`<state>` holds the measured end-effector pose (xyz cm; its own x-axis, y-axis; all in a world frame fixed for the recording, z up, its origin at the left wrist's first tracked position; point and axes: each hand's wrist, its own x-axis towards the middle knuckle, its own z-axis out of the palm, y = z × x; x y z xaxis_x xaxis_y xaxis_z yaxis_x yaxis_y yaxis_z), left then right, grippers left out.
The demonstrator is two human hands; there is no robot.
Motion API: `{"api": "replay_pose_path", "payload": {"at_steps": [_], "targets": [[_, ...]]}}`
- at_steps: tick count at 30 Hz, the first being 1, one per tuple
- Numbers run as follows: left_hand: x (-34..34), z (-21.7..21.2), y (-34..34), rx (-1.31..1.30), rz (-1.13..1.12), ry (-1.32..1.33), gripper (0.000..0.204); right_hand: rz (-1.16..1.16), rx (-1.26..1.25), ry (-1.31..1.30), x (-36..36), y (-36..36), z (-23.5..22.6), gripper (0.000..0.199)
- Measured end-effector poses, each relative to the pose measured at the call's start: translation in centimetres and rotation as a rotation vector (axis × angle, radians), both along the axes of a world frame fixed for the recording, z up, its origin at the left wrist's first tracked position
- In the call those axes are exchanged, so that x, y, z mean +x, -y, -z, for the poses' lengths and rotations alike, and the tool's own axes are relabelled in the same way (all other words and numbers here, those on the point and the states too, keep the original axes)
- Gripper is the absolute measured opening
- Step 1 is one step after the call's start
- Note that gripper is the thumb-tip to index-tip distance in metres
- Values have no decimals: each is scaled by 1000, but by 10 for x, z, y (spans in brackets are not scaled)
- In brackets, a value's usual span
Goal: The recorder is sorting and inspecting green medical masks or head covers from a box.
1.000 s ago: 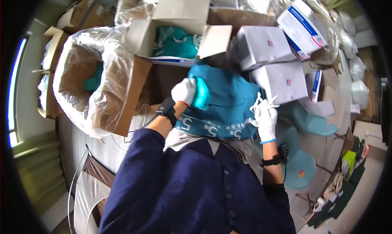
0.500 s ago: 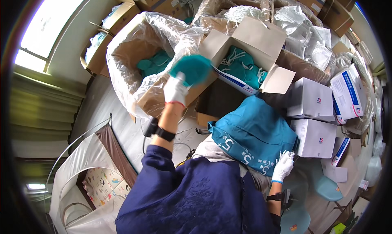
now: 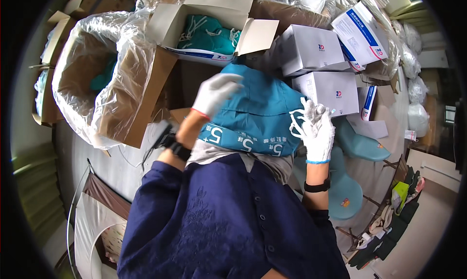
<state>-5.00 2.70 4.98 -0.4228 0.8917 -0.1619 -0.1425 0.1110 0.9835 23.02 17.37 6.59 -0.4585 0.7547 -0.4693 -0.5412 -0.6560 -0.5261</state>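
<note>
White-gloved, hovering a loosely bent left hand (image 3: 219, 94) over the blue apron (image 3: 258, 104) across the lap (image 3: 218, 155), with a grip too blurred to tell, while pinching white cords (image 3: 297, 112) in a right hand (image 3: 318, 130) just beside the apron's right edge and facing teal items (image 3: 221, 39) in an open box (image 3: 258, 36) beyond.

- big white numerals and smaller white characters run along the hem of the blue-teal cloth (image 3: 255, 121)
- same little logo, red and bluish, tiny print underneath, on the upper white box (image 3: 304, 45) and the lower white box (image 3: 321, 87)
- tilted box (image 3: 352, 36) has lettering on its blue stripe
- logo also on the open carton's (image 3: 202, 55) front
</note>
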Motion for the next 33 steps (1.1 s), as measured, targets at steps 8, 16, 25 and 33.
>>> {"api": "replay_pose_path", "payload": {"at_steps": [8,16,25,33], "targets": [[91,0,-60,179,450,-195,50,58,-38,-154,-15,12,-34,28],[93,3,-63,37,601,-241,26,-104,-116,-168,-1,7,-27,35],[103,-18,-48,279,47,-722,28,-296,-63,-247,-5,9,-31,36],[95,-28,-53,326,324,-391,39,-135,-244,-125,-23,23,-44,34]]}}
